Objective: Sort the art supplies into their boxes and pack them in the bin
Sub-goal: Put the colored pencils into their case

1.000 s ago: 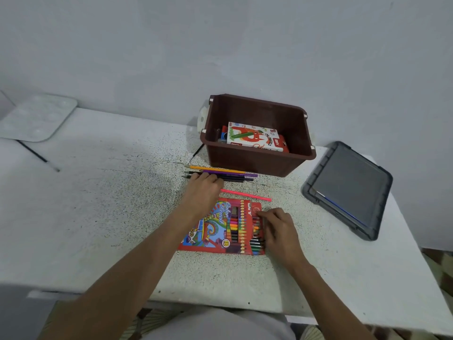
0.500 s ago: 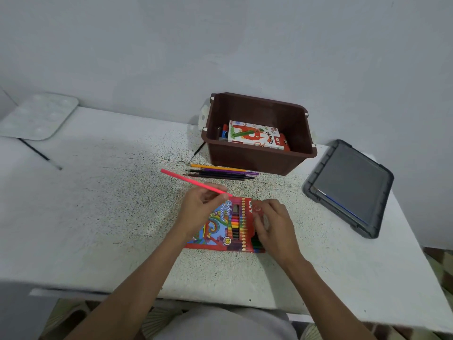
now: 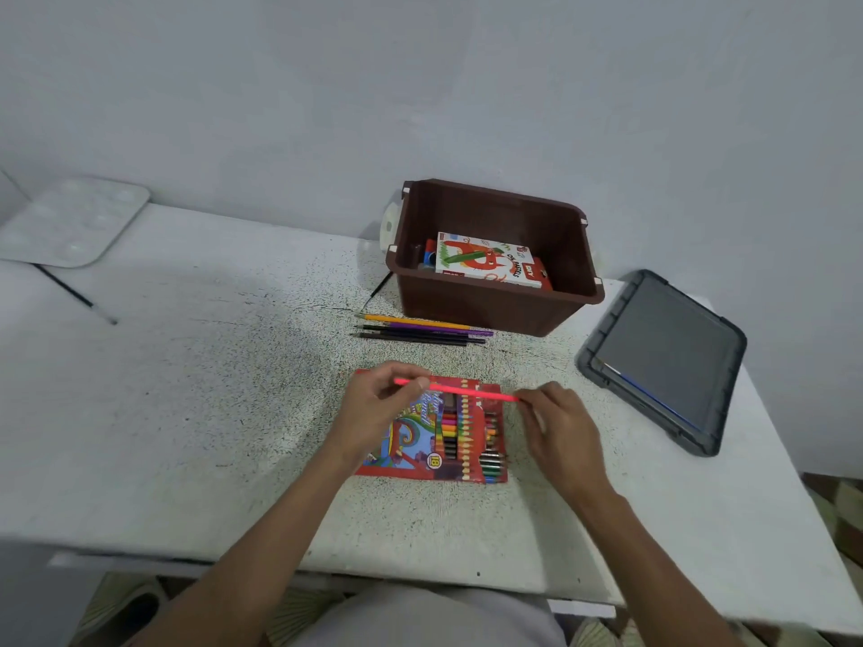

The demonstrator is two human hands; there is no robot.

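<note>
Head view: the left grip (image 3: 378, 408), a bare hand, pinches the pink pencil (image 3: 460, 389) between thumb and fingertips near its left part. The right grip (image 3: 560, 427) has its curled fingertips closed on the pencil's right end. The pencil hangs level, just above the far edge of the red box (image 3: 406, 436), which lies flat on the table (image 3: 187, 413) with many coloured pencils already inside.

A second ago the pencil lay on the table just beyond the box, and the left grip was reaching towards that spot. Half a second ago the left grip alone held it, slanting up and off to the box's left, while the right grip rested on the box's right edge. Now the right grip has left the box and taken the free end. I judge the pencil is picked and squared up, ready to go into the box but not yet in.

Beyond the box four loose pencils (image 3: 420, 330) lie untouched, and just behind them stands the bin (image 3: 467, 310) with the pastels pack (image 3: 485, 261) inside. The box is therefore neither full nor packed. Right of the box lies a grey lid (image 3: 668, 357). Far to its left are a palette (image 3: 70, 221) and a brush (image 3: 74, 294).
</note>
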